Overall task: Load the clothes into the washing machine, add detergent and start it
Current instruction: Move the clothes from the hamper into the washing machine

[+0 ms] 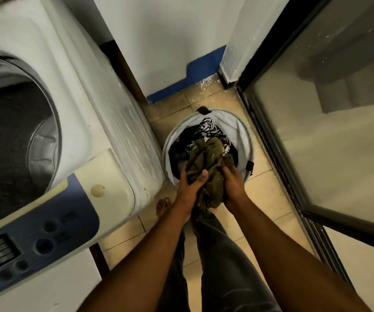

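You have the crumpled olive-green cloth garment [208, 163] between both hands, above the near rim of the round white fabric laundry hamper [242, 129]. The hamper stands on the beige tiled floor [271, 192], just beside the side wall of the white top-loading washing machine [96, 104].

Your left hand [189, 188] and your right hand [233, 183] grip the garment from the two sides, with the fingers [226, 171] curled into the cloth. Part of it hangs down between your wrists.

Before you lift, gather this hanging part into the bundle, so it does not drag on the hamper rim. It looks to me that the garment lies on the black-and-white patterned cloth [208, 129]. Lift slowly and see that nothing comes up with it.

Then carry the bundle to your left, over the edge of the machine. Let it go only above the open grey drum [12, 131], not above the blue control panel [46, 233].
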